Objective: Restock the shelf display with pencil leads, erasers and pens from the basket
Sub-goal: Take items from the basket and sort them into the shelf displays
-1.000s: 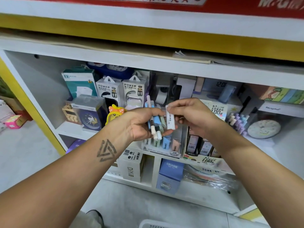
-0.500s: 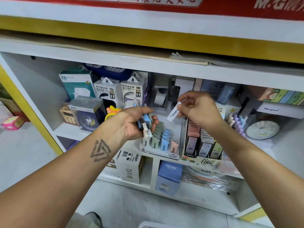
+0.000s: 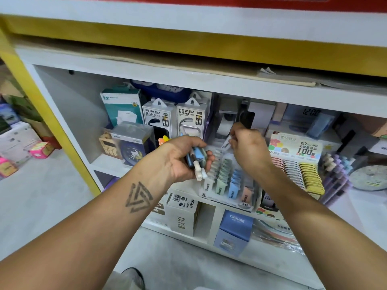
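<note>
1. Left hand [image 3: 180, 158]: fingers [image 3: 209, 156] curled round a bundle of pens [image 3: 195, 162], gripping them, white tips pointing down and out below the palm.
2. Right hand [image 3: 249, 149]: fingers [image 3: 235, 132] pinching one small white lead case [image 3: 226, 143], tilted, its lower end hanging down toward the display tray [image 3: 249, 203].
3. Lead case held above the far end of the tray's white row, apart from the cases already standing there; just right of the left fingers, with a clear gap between the two hands.
4. Display tray directly below both sets of fingers, on the shelf [image 3: 109, 164]: four rows of lead cases [image 3: 223, 178] in white, green, blue and pink, standing upright one behind another; "2B" printed on the front lip.
5. Right of the right fingers: a second display [image 3: 297, 174] with pink, white and yellow cases in packed rows, backed by a card marked "0.7" and "100".
6. Further right of that: pastel purple and blue pens [image 3: 335, 174] leaning in a rack.
7. Behind the left fingers: two white "POWER BANK" boxes [image 3: 174, 118] side by side, a teal box [image 3: 122, 107] to their left.
8. Left of the left fingers: a clear box [image 3: 132, 143] with a dark blue clock face inside.
9. Below the fingers, on the lower shelf level: a white "DIY" box [image 3: 183, 214] and a blue "CRUHRE" box [image 3: 235, 231].
10. At the bottom edge: a shoe [image 3: 134, 278] on the pale floor [image 3: 41, 206].
</note>
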